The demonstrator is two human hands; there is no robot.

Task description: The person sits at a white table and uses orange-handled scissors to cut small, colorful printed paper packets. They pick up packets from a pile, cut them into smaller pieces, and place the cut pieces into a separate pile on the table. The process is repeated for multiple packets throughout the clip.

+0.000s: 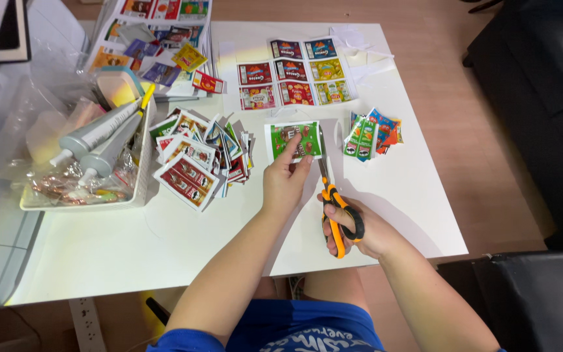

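Right hand (360, 231) grips one scissors (333, 202); left hand (285, 182) pinches one green label (292, 140).

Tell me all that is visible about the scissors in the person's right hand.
The scissors have orange handles with black grip lining and plain metal blades. The right hand holds them, fingers through the loops, handles toward the person and blades pointing away over the white table. The blades meet the right edge of a green printed card, which the left hand pinches from below. How far the blades are open cannot be told.
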